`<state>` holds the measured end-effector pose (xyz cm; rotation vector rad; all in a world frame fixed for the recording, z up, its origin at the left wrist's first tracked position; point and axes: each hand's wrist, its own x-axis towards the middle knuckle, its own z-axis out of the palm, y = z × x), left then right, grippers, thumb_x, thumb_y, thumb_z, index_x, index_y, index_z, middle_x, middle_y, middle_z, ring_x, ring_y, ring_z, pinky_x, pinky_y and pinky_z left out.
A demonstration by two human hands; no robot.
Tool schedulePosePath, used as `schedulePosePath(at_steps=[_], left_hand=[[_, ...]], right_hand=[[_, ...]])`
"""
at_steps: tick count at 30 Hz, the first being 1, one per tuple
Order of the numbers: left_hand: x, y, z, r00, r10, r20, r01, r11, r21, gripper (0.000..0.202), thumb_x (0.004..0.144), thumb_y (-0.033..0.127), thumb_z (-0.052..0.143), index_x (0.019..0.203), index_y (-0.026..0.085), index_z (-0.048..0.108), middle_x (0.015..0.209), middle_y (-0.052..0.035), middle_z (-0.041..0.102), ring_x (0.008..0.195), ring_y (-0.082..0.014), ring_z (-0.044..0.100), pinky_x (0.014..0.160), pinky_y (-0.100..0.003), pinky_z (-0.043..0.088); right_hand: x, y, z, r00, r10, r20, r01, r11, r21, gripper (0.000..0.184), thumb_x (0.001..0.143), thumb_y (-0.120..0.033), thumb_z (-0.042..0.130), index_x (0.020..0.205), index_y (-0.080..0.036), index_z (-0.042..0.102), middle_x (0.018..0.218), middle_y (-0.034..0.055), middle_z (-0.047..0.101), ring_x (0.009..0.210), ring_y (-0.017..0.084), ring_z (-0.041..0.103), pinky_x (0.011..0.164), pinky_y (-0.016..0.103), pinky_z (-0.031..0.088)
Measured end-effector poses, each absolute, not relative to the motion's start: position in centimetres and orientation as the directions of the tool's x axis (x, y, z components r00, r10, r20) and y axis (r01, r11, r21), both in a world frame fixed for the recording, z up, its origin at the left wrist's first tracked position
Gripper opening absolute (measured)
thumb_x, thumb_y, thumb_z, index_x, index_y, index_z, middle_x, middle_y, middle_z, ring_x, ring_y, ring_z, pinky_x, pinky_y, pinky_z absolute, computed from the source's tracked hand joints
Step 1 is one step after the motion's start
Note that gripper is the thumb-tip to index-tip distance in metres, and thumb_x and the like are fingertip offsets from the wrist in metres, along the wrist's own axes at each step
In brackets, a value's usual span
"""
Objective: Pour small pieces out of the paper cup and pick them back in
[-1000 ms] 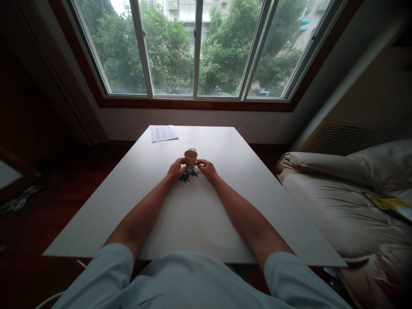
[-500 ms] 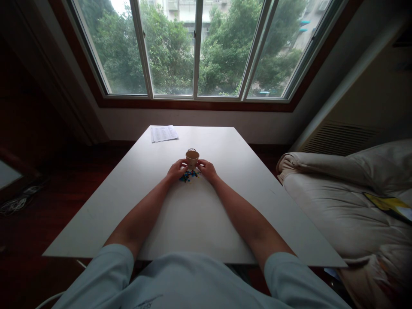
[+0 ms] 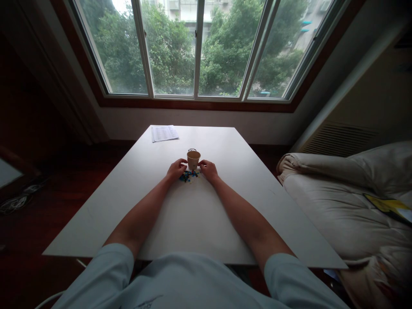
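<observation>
A brown paper cup (image 3: pixel 193 160) stands upright with its mouth up, near the middle of the white table (image 3: pixel 199 219). My left hand (image 3: pixel 177 169) is at its left side, fingers curved and slightly parted, with a narrow gap to the cup wall. On the opposite side, my right hand (image 3: pixel 209 170) has its fingertips at or just touching the wall, not wrapped round it. Between my hands, in front of the cup, lies a loose pile of small blue, red and dark pieces (image 3: pixel 186 176), too small to name. What the cup contains cannot be made out.
Printed papers (image 3: pixel 165 133) lie at the table's far left. Just behind the cup is a small dark, thin ring-like thing (image 3: pixel 192 149), partly hidden. A beige padded sofa (image 3: pixel 325 201) stands to the right, and a wide window (image 3: pixel 196 51) lies beyond the table.
The cup sits slightly farther right relative to my hands. Left fingertips that overlapped its wall are now just apart from it, and the right fingers have loosened.
</observation>
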<state>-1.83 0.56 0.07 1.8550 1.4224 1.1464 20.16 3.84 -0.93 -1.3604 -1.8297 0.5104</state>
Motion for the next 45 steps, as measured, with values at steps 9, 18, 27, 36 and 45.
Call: schedulePosePath(at_steps=[9,18,27,36,45], left_hand=[[-1.62,0.68,-0.10,0.061,0.938,0.341,0.441,-0.332,0.834,0.038,0.082,0.028,0.060,0.119,0.026,0.056,0.104,-0.0035,0.069,0.081,-0.0153,0.066,0.075,-0.031,0.056],[-1.59,0.62,0.03,0.064,0.937,0.344,0.482,-0.331,0.811,0.019,0.082,0.028,0.060,0.101,0.024,0.062,0.094,-0.0020,0.070,0.082,-0.0169,0.065,0.078,-0.033,0.054],[-1.67,0.80,0.23,0.134,0.879,0.458,0.551,-0.450,0.703,0.029,0.077,0.019,0.060,0.104,0.025,0.069,0.121,-0.0055,0.063,0.118,-0.0248,0.055,0.098,-0.041,0.049],[-1.55,0.25,0.64,0.140,0.897,0.419,0.559,-0.421,0.714,0.031,0.078,0.020,0.061,0.107,0.028,0.069,0.117,-0.0039,0.068,0.116,-0.0266,0.057,0.103,-0.045,0.045],[-1.58,0.51,0.40,0.170,0.883,0.437,0.566,-0.450,0.690,0.027,0.078,0.021,0.061,0.103,0.027,0.070,0.113,-0.0040,0.069,0.111,-0.0256,0.059,0.102,-0.045,0.046]], right_hand=[[20.10,3.79,-1.16,-0.082,0.917,0.389,0.527,0.371,-0.764,0.026,0.081,-0.022,0.058,0.106,-0.025,0.065,0.095,0.0008,0.073,0.086,0.017,0.067,0.081,0.030,0.053],[20.02,4.17,-1.71,-0.107,0.904,0.414,0.578,0.395,-0.714,0.014,0.082,-0.027,0.058,0.091,-0.022,0.068,0.091,0.0017,0.071,0.085,0.017,0.065,0.082,0.031,0.053],[19.79,3.62,-1.08,-0.201,0.846,0.494,0.569,0.511,-0.645,0.025,0.079,-0.011,0.052,0.074,-0.024,0.073,0.112,0.0014,0.069,0.104,0.019,0.062,0.095,0.033,0.050],[19.77,3.61,-1.26,-0.217,0.854,0.473,0.583,0.501,-0.639,0.024,0.080,-0.014,0.057,0.081,-0.027,0.077,0.118,0.0008,0.068,0.110,0.021,0.059,0.099,0.037,0.048],[19.82,3.88,-1.51,-0.246,0.846,0.474,0.561,0.523,-0.642,0.020,0.080,-0.016,0.061,0.079,-0.027,0.077,0.114,0.0016,0.067,0.108,0.020,0.059,0.098,0.035,0.048]])
